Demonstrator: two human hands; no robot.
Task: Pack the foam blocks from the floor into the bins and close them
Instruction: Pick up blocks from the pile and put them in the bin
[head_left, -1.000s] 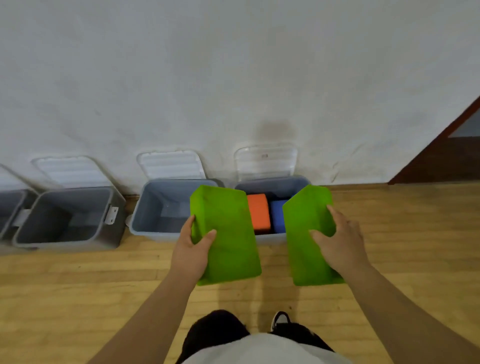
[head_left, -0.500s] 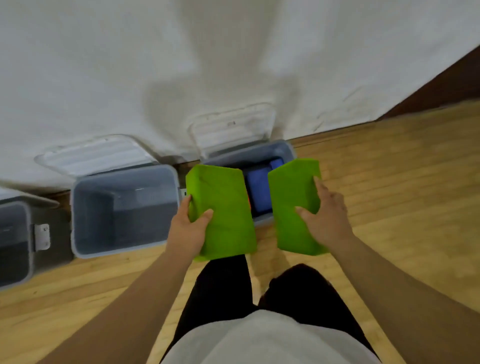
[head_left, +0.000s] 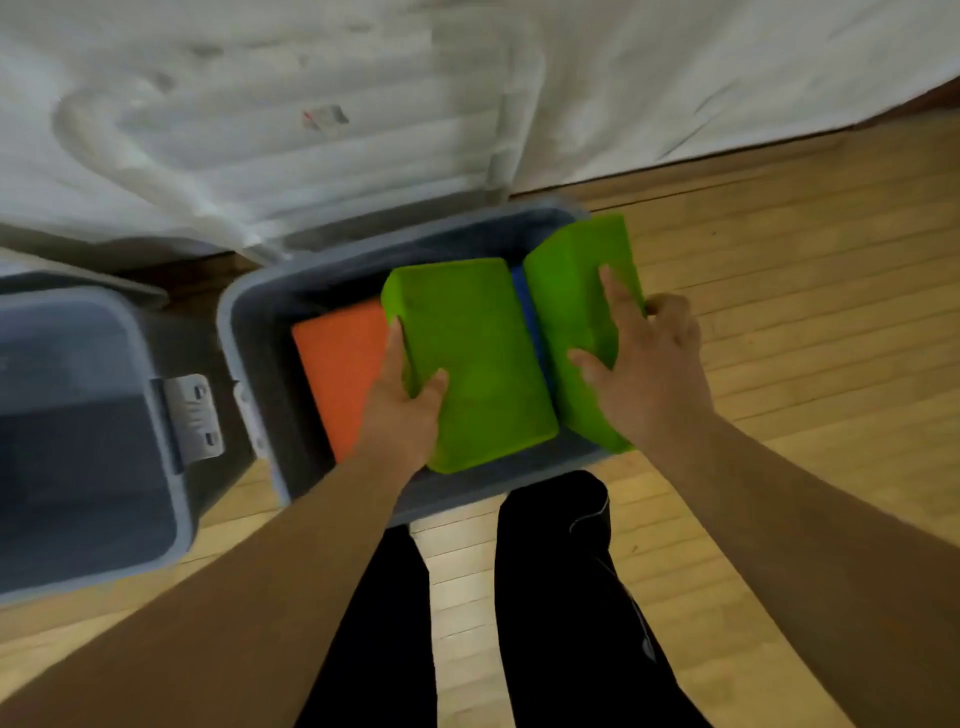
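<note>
Beyond the hands, on the raised clear lid (head_left: 363, 166), a small sticker (head_left: 324, 117), too blurred to read. Left hand (head_left: 402, 415) curled round the near end of the left green foam block (head_left: 478, 358), over the open grey bin (head_left: 234, 332). Right hand (head_left: 649, 379) gripping the right green foam block (head_left: 571, 291), tilted at the bin's right rim. Between the two, a sliver of blue foam block (head_left: 527, 317), mostly hidden. Left of the left hand, an orange foam block (head_left: 337, 364) inside the bin, partly covered. Further left, a neighbouring bin (head_left: 78, 415), cut off.
</note>
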